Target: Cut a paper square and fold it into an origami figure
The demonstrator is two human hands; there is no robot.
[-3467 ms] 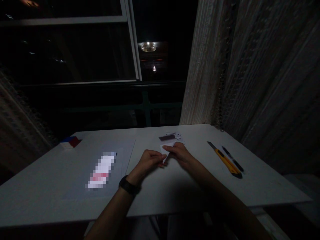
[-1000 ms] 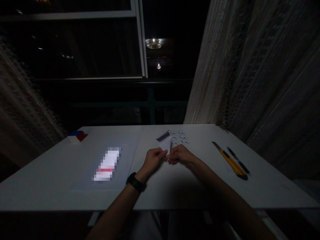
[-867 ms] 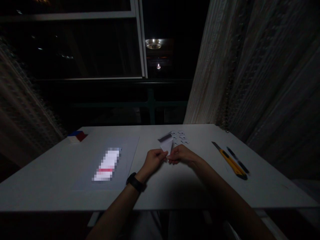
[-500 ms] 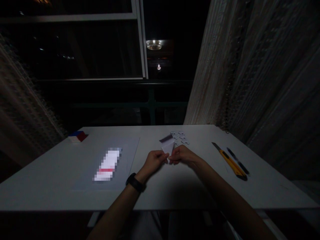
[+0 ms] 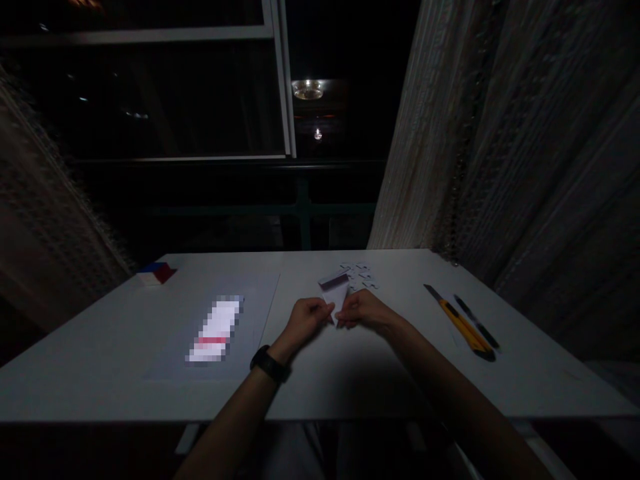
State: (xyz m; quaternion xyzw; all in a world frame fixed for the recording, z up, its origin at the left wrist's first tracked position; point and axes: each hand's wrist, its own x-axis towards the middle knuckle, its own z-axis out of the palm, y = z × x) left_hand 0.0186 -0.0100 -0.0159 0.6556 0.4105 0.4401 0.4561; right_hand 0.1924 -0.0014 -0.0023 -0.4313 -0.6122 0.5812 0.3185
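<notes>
A small piece of folded white paper (image 5: pixel 335 297) is held between my two hands above the middle of the table. It narrows to a point toward me, and a darker band runs along its far edge. My left hand (image 5: pixel 311 316), with a black watch on the wrist, pinches the paper's lower left side. From the other side, my right hand (image 5: pixel 361 310) pinches it near the lower tip. Just behind the paper lie several small white puzzle-like pieces (image 5: pixel 367 275), partly hidden by it.
A lit, blurred-out phone screen (image 5: pixel 216 330) rests on a large sheet (image 5: pixel 265 303) at the left. A cube-like block (image 5: pixel 156 273) sits far left. On the right lie a yellow utility knife (image 5: pixel 465 325) and a dark pen (image 5: pixel 476 320). Curtains hang on both sides.
The paper has tilted slightly in my hands, its dark band now lower and more level. Both hands stay almost in place; my left has shifted slightly left.
</notes>
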